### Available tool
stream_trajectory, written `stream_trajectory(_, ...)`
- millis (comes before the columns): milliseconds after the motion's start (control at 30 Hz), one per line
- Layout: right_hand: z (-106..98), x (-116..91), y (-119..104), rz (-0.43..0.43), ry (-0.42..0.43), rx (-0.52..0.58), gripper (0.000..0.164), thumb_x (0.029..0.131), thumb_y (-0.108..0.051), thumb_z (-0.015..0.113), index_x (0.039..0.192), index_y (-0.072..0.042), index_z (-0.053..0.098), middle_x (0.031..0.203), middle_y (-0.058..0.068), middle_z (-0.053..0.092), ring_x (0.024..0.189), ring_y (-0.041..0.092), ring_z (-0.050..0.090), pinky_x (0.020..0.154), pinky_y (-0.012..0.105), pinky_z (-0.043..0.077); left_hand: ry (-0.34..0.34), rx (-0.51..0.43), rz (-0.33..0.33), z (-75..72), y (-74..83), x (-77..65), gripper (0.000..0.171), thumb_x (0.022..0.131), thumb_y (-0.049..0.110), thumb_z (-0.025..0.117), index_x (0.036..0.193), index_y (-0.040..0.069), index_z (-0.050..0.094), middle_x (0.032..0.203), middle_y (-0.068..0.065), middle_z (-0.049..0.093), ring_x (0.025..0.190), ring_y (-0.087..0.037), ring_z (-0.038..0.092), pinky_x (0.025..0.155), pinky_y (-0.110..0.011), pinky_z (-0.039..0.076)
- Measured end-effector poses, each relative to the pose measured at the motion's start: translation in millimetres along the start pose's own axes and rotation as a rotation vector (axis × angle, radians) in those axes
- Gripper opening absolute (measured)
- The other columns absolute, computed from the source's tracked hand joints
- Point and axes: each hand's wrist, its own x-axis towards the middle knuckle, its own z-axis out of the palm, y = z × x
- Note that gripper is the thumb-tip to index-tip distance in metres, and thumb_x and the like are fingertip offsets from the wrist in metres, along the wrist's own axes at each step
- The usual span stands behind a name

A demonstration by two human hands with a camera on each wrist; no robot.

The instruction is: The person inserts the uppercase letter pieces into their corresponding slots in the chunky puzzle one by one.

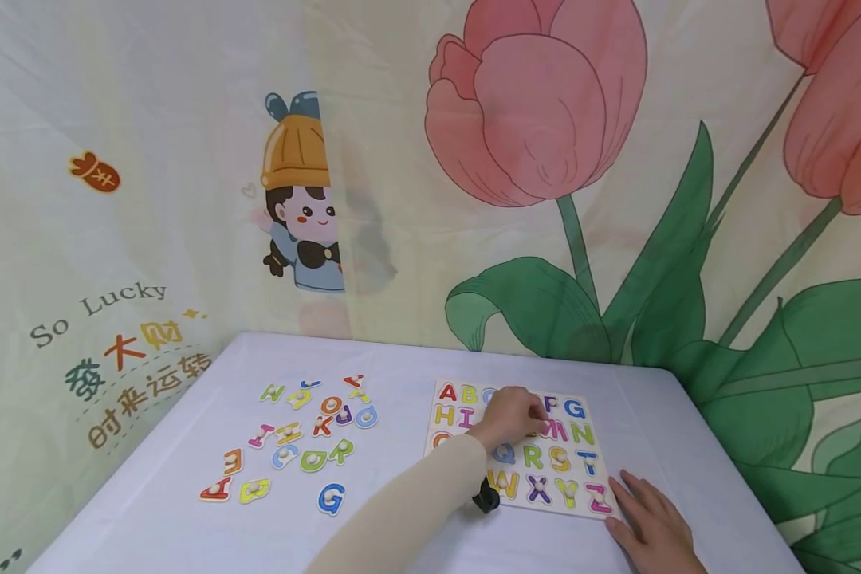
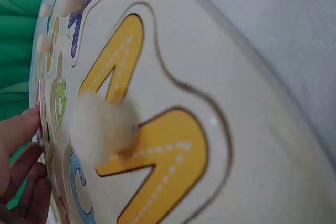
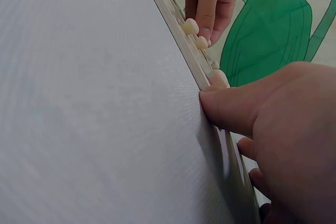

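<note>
A pale alphabet puzzle board point(image 1: 524, 508) lies on the table, filled in part with knobbed letter pieces. My left hand point(image 1: 513, 414) reaches over its middle, thumb and fingers pinching the pink letter M piece point(image 1: 556, 431) at its slot. In the left wrist view the left fingertips point(image 2: 30, 121) are at that piece, and the yellow W piece point(image 2: 176, 137) with its white knob is close up. My right hand point(image 1: 656, 526) rests at the board's near right corner beside the pink Z piece point(image 1: 599, 498), its thumb point(image 3: 226, 106) touching the edge.
Several loose letter pieces lie spread over the left of the table point(image 1: 165, 530), among them a blue G point(image 1: 332, 499), a green D point(image 1: 313, 459) and a red A point(image 1: 217, 489). A printed curtain point(image 1: 395, 159) hangs behind the table.
</note>
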Motion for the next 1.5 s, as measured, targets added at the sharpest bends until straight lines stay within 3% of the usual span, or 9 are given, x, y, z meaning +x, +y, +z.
stream_trajectory(200,-4,1,1,0.006,-0.008,-0.006,0.080,0.103,-0.049,0.063,0.163,-0.004,0.036,0.171,0.023,0.023,0.150,0.059,0.012,0.108,0.087,0.010,0.014,-0.015,-0.047,-0.3,9.0,-1.0,0.011,0.094,0.031,0.084,0.085,0.028,0.078,0.084,0.017,0.060,0.082,-0.001,0.050,0.083,-0.022,0.042)
stream_trajectory(500,-5,3,2,-0.001,-0.006,-0.021,0.079,0.103,-0.047,0.064,0.163,-0.003,0.037,0.170,0.024,0.024,0.149,0.059,0.015,0.108,0.087,0.012,0.023,-0.124,-0.167,2.8,15.7,-2.4,0.011,0.092,0.035,0.086,0.084,0.032,0.078,0.090,0.015,0.057,0.088,-0.004,0.048,0.085,-0.027,0.041)
stream_trajectory(667,-5,3,2,-0.008,-0.005,-0.024,0.077,0.104,-0.045,0.064,0.161,-0.001,0.038,0.169,0.025,0.026,0.148,0.060,0.017,0.108,0.087,0.014,0.033,-0.167,-0.173,5.0,15.0,-3.1,0.010,0.090,0.033,0.087,0.083,0.030,0.081,0.093,0.014,0.059,0.090,-0.005,0.049,0.093,-0.030,0.043)
stream_trajectory(933,-6,4,1,-0.008,-0.009,-0.026,0.079,0.104,-0.048,0.063,0.162,-0.001,0.038,0.169,0.025,0.025,0.148,0.060,0.016,0.108,0.086,0.012,0.058,-0.126,-0.149,6.8,15.3,-2.4,0.008,0.090,0.036,0.088,0.085,0.031,0.082,0.093,0.015,0.060,0.093,-0.006,0.050,0.100,-0.032,0.041)
stream_trajectory(1033,-5,4,3,-0.014,-0.009,-0.022,0.079,0.104,-0.049,0.063,0.161,-0.001,0.038,0.169,0.025,0.026,0.148,0.059,0.018,0.108,0.086,0.015,0.039,-0.120,-0.136,6.4,12.4,-2.2,0.009,0.090,0.037,0.087,0.085,0.032,0.082,0.093,0.016,0.060,0.092,-0.004,0.049,0.099,-0.031,0.041)
stream_trajectory(1167,-1,4,6,-0.030,-0.006,-0.027,0.080,0.103,-0.049,0.064,0.161,-0.001,0.039,0.167,0.025,0.028,0.146,0.058,0.021,0.108,0.085,0.019,-0.022,-0.082,-0.054,1.6,3.8,-4.6,0.007,0.095,0.036,0.082,0.100,0.030,0.082,0.099,0.016,0.068,0.092,-0.003,0.053,0.097,-0.029,0.043)
stream_trajectory(1367,1,4,6,-0.020,-0.012,-0.039,0.079,0.103,-0.049,0.063,0.161,-0.001,0.039,0.167,0.025,0.029,0.147,0.058,0.022,0.109,0.084,0.019,-0.134,-0.165,0.028,-23.5,-11.0,-15.9,0.026,0.097,0.027,0.079,0.123,0.025,0.078,0.121,0.016,0.072,0.106,-0.004,0.061,0.102,-0.029,0.048)
stream_trajectory(1500,1,3,4,-0.014,-0.011,-0.036,0.080,0.103,-0.051,0.063,0.162,-0.003,0.038,0.168,0.024,0.028,0.147,0.058,0.020,0.109,0.085,0.019,-0.108,-0.152,0.049,-49.8,-22.4,-27.2,0.026,0.097,0.028,0.080,0.123,0.024,0.079,0.121,0.016,0.072,0.113,-0.008,0.062,0.103,-0.032,0.048)
